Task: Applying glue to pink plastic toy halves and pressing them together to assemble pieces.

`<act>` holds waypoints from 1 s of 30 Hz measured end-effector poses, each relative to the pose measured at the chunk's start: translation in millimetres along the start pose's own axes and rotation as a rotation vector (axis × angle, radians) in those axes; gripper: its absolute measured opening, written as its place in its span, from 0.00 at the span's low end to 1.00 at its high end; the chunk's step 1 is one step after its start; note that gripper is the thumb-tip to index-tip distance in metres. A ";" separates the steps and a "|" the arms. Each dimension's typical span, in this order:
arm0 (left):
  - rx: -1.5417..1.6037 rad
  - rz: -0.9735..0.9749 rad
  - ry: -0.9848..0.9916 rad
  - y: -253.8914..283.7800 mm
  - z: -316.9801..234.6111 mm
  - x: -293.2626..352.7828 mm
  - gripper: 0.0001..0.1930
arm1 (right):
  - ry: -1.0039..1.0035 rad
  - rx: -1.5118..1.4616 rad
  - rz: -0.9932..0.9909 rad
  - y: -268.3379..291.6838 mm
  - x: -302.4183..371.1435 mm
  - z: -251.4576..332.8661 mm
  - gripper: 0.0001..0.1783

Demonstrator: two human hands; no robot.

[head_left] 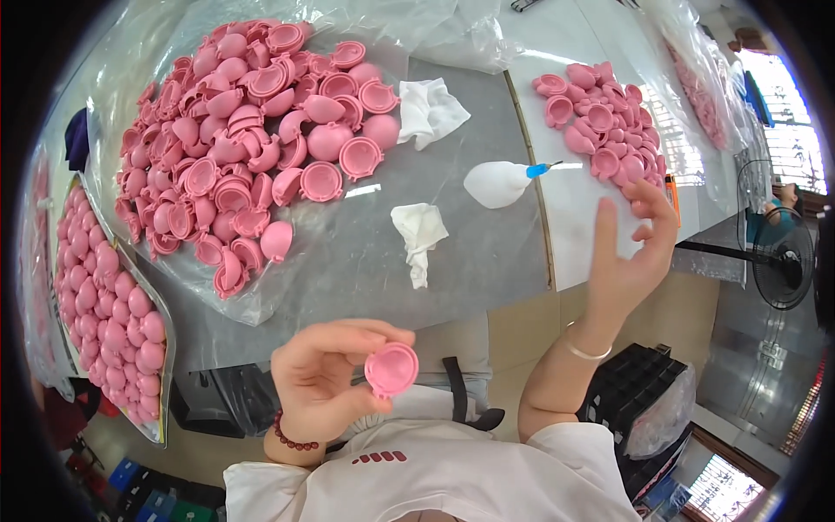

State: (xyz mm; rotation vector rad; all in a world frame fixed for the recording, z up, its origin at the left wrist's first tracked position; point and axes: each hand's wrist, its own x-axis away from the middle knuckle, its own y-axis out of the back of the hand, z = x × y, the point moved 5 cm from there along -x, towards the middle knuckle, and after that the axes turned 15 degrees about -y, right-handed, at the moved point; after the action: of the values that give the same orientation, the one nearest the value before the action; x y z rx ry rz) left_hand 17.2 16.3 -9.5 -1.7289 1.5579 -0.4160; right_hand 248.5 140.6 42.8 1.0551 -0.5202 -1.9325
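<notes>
My left hand is raised close to my chest and pinches a pink plastic half-shell by its rim, hollow side facing me. My right hand is lifted over the table's right part with fingers spread and nothing in it; its fingertips are near a smaller pile of pink shells. A large heap of the same pink shells lies on clear plastic sheeting at the left of the grey table.
A white squeeze bottle with a blue tip lies between the piles. Two crumpled white cloths sit near it. A tray of pink domes stands at far left, a black crate and a fan at right.
</notes>
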 end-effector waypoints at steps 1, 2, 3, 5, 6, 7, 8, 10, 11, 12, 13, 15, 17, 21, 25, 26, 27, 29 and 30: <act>-0.106 0.013 -0.036 0.9 -2.0 -2.1 0.22 | 0.001 0.003 -0.002 1.6 -6.6 -9.4 0.19; -0.213 0.030 -0.073 1.1 -4.0 -5.1 0.21 | 0.107 0.067 -0.016 -1.0 -14.4 -10.9 0.18; -0.210 0.033 -0.072 -1.8 -3.5 -7.2 0.21 | 0.212 0.132 -0.030 -4.8 -18.6 -10.0 0.16; -0.317 0.010 -0.028 -6.5 0.3 -9.6 0.24 | 0.278 0.135 0.019 -13.0 -22.1 -7.2 0.15; -0.318 0.010 -0.028 -6.5 0.4 -10.5 0.24 | 0.344 0.136 0.072 -16.8 -20.8 -3.5 0.14; -0.307 0.085 -0.035 -9.5 1.0 -11.5 0.24 | 0.344 0.135 0.071 -16.8 -20.0 -3.0 0.14; -0.297 0.158 -0.044 -12.6 1.2 -12.0 0.24 | 0.283 0.140 0.146 -21.1 -20.9 -5.2 0.13; -0.301 0.163 -0.050 -13.0 0.5 -11.4 0.24 | 0.225 0.142 0.221 -23.1 -20.6 -6.6 0.13; -0.300 0.169 -0.051 -12.8 0.4 -11.1 0.24 | 0.236 0.140 0.291 -22.4 -17.5 -5.1 0.12; -0.300 0.168 -0.052 -12.2 -0.7 -10.4 0.24 | 0.247 0.138 0.362 -21.0 -13.5 -3.5 0.11; -0.258 0.132 -0.041 -10.2 -2.2 -9.5 0.22 | 0.247 0.138 0.362 -15.0 -7.8 -0.2 0.11; -0.214 0.093 -0.027 -6.9 -3.8 -7.3 0.21 | -0.070 -0.229 0.718 -14.8 7.6 -2.4 0.11; -0.189 0.043 -0.026 -3.0 -4.7 -5.6 0.21 | -0.114 -0.303 0.685 -16.5 8.5 -8.0 0.12; -0.169 0.052 -0.021 -2.3 -4.8 -6.9 0.22 | -0.283 -0.334 0.624 -10.0 6.0 -21.9 0.14; -0.133 0.071 -0.024 -5.1 -4.7 -8.6 0.22 | -0.313 -0.397 0.678 -8.7 7.3 -30.3 0.14; -0.119 0.087 -0.029 -6.0 -4.2 -8.5 0.22 | -0.390 -0.468 0.708 -8.7 8.2 -35.8 0.14; -0.116 0.084 -0.032 -6.0 -4.4 -8.1 0.22 | -0.468 -0.539 0.736 -8.7 9.3 -39.8 0.15; -0.106 0.073 -0.033 -5.8 -5.6 -7.0 0.21 | -0.492 -0.533 0.731 -3.9 6.8 -37.0 0.16; -0.105 0.068 -0.035 -4.9 -6.2 -5.6 0.21 | -0.519 -0.530 0.723 -1.6 6.1 -37.2 0.16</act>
State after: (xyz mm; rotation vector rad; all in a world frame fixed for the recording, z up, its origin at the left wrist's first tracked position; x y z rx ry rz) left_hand 15.2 19.5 -0.7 -1.7476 1.6336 -0.2726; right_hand 276.8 137.8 18.1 -0.0108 -0.5282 -1.5240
